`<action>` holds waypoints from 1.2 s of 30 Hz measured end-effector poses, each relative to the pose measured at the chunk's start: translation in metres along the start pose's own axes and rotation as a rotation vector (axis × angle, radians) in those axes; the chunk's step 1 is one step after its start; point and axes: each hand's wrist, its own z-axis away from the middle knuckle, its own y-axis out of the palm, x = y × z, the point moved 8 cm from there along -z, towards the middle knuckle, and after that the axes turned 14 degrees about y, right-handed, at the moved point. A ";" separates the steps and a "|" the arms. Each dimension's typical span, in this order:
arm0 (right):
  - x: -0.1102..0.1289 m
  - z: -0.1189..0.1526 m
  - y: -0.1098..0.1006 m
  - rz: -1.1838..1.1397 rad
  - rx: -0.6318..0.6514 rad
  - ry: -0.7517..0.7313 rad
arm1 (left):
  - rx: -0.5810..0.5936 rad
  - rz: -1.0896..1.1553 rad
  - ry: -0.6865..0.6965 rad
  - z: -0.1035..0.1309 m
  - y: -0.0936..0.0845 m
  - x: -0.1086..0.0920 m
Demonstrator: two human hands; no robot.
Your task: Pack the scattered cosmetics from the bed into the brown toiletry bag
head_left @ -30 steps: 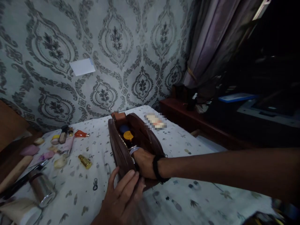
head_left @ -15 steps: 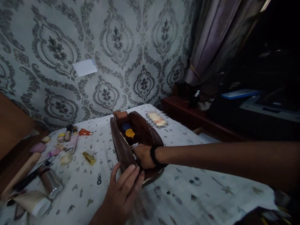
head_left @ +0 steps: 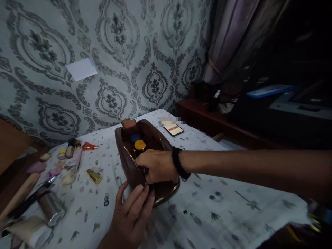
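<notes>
A brown zip-up toiletry bag (head_left: pixel 131 166) lies unzipped on the patterned cloth, its opening facing up. My left hand (head_left: pixel 136 211) grips the bag's near edge, fingertips over the zip. Inside the opening is my right hand (head_left: pixel 158 166), with a black band at its wrist. Its fingers are curled low behind the bag's front wall, and whatever they hold is hidden. Just beyond those knuckles, a yellow-orange round lid (head_left: pixel 140 145) and a dark blue round lid (head_left: pixel 135 138) show in the bag.
Cosmetics are spread at the left: a gold lipstick tube (head_left: pixel 94 176), a silver-and-brown can (head_left: pixel 51 207), a beige squeeze tube (head_left: pixel 29 231) and an orange bottle (head_left: pixel 89 146). Behind the bag lies a phone (head_left: pixel 173 128) with its screen lit. A dark red ledge (head_left: pixel 194 107) borders the back right.
My right hand has risen a little inside the bag, showing more of its back and knuckles. My left hand stays on the bag's edge. The view has shifted slightly.
</notes>
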 end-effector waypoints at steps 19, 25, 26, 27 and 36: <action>-0.015 0.005 0.002 -0.071 -0.069 0.148 | 0.091 0.006 0.007 -0.001 0.004 0.000; -0.012 0.001 0.007 -0.054 -0.037 0.115 | 0.078 0.004 -0.004 -0.001 0.004 0.000; -0.012 0.000 0.008 -0.042 -0.031 0.112 | 0.075 0.002 -0.009 -0.001 0.004 0.000; -0.012 -0.001 0.009 -0.022 -0.021 0.112 | 0.071 0.001 -0.015 -0.001 0.004 0.001; 0.000 0.008 -0.013 0.365 0.013 0.204 | 0.061 0.015 0.006 -0.003 -0.001 0.003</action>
